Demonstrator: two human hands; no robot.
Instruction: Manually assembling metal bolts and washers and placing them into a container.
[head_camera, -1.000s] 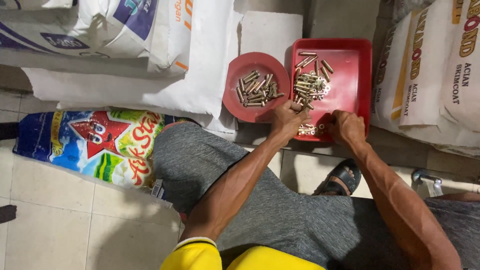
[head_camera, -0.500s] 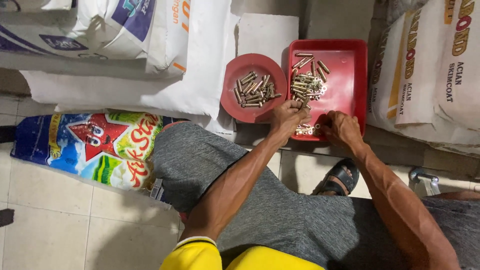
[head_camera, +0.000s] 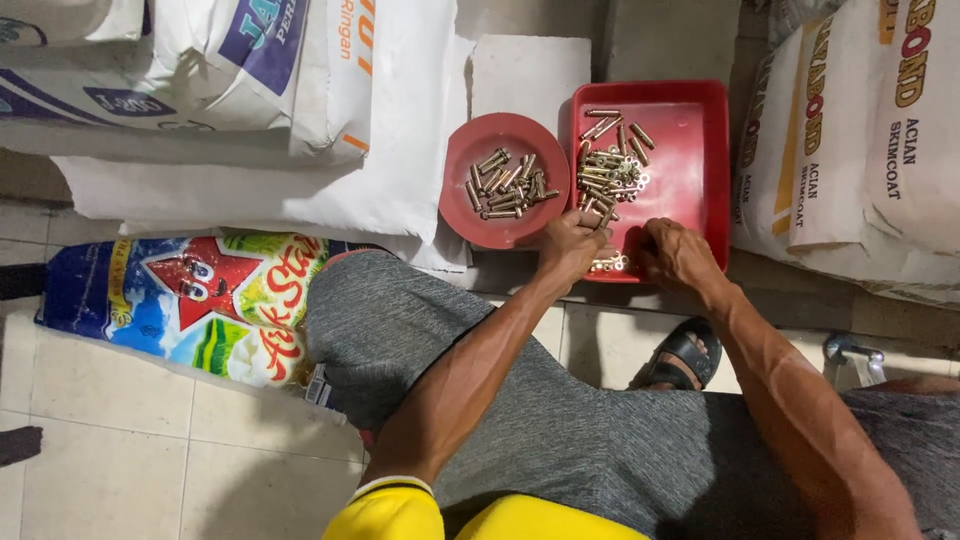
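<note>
A red rectangular tray (head_camera: 700, 150) holds a heap of brass-coloured bolts (head_camera: 608, 168) and a few washers (head_camera: 608, 264) at its near edge. Beside it on the left a red round plate (head_camera: 470, 225) carries several more bolts (head_camera: 508, 184). My left hand (head_camera: 572, 245) rests at the tray's near left corner with its fingers curled around a bolt. My right hand (head_camera: 678, 255) is at the tray's near edge, fingers bent over the washers; what it pinches is hidden.
White sacks (head_camera: 300, 90) lie to the left and more sacks (head_camera: 860, 150) to the right of the tray. A colourful printed bag (head_camera: 190, 300) lies on the tiled floor by my grey-trousered knee (head_camera: 400, 330). A black sandal (head_camera: 685, 355) shows below the tray.
Both hands have stayed at the tray's near edge, working the small parts with only slight finger movement. The view has shifted a little.
</note>
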